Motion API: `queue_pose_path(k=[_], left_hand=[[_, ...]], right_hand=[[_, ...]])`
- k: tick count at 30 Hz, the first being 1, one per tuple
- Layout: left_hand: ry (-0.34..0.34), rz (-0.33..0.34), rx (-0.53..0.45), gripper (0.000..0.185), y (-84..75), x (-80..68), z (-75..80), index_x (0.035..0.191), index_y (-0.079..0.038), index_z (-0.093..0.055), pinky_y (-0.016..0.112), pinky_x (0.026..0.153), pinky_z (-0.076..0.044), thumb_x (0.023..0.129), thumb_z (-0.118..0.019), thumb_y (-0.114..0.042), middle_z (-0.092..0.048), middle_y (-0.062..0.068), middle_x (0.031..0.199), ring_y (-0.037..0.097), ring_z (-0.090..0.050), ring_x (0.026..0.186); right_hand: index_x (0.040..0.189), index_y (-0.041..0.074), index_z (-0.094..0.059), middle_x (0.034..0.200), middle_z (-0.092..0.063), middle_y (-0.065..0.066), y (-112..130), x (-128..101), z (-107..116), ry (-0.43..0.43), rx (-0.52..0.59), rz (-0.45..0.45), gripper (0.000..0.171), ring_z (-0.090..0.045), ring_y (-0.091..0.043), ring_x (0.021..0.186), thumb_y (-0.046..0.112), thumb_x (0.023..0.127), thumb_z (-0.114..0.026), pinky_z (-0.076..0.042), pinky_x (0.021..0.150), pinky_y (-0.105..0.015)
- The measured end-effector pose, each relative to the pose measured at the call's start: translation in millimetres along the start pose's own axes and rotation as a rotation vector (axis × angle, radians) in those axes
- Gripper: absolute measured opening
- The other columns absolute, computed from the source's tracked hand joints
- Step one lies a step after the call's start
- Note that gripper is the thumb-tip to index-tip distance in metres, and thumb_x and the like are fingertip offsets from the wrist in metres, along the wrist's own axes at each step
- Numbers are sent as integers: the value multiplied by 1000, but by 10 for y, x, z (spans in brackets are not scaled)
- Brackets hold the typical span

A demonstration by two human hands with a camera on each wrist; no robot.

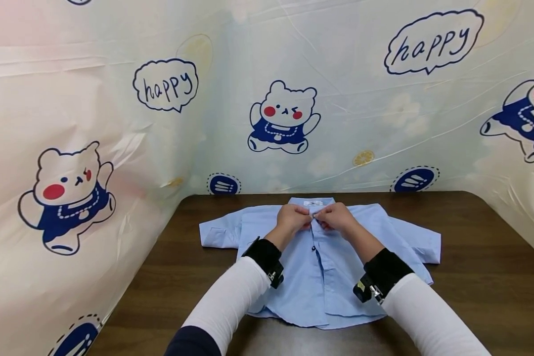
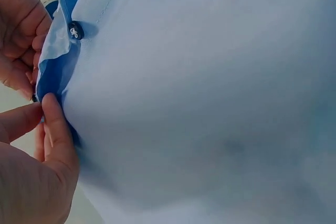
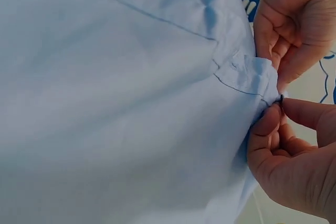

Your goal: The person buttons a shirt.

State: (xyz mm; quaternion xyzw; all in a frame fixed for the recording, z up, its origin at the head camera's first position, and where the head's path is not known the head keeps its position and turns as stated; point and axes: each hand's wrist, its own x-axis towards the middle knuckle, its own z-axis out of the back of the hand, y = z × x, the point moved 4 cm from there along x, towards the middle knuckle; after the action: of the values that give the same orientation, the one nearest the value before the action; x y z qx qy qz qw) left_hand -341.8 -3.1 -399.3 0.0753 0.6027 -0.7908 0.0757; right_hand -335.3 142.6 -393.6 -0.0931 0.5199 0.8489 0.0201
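Two hands meet at the collar of a blue shirt point(image 1: 320, 257) lying flat on the bench point(image 1: 471, 257). Your left hand point(image 1: 292, 221) pinches one placket edge, your right hand point(image 1: 335, 220) the other, each grip clamped on cloth. Keep both edges taut and level as you work the top button point(image 3: 281, 98). It shows only as a dark sliver between fingertips; its hole cannot be seen.

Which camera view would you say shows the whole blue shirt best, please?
The head view: the shirt lies flat on the table, collar to hem, both sleeves visible. The wrist views show only close fabric beside the left hand and right hand.
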Motion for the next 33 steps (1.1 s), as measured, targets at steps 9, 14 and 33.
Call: queue_pose_path(k=[9, 14, 33], left_hand=[[149, -273, 635, 4, 18, -299, 55, 80, -9, -79, 20, 56, -45, 80, -76, -7, -68, -2, 63, 8, -57, 58], [196, -309, 776, 6, 111, -469, 12, 74, -12, -76, 22, 55, -44, 77, -81, -12, -63, -7, 64, 9, -54, 60], [138, -351, 797, 25, 208, -481, -128, 57, -11, -65, 20, 49, -38, 78, -77, -12, -55, -5, 54, 9, -50, 52]], right_hand=[[77, 2, -64, 67, -57, 0, 41, -337, -100, 43, -384, 338, 13, -50, -12, 60, 12, 83, -70, -43, 56, -27], [80, 6, -56, 70, -52, -2, -11, -528, -264, 90, -625, 343, 26, -49, -17, 64, 19, 78, -78, -42, 59, -30], [97, -2, -73, 79, -65, -4, -139, -653, -197, -14, -489, 335, 16, -52, -16, 67, -1, 84, -65, -47, 63, -31]])
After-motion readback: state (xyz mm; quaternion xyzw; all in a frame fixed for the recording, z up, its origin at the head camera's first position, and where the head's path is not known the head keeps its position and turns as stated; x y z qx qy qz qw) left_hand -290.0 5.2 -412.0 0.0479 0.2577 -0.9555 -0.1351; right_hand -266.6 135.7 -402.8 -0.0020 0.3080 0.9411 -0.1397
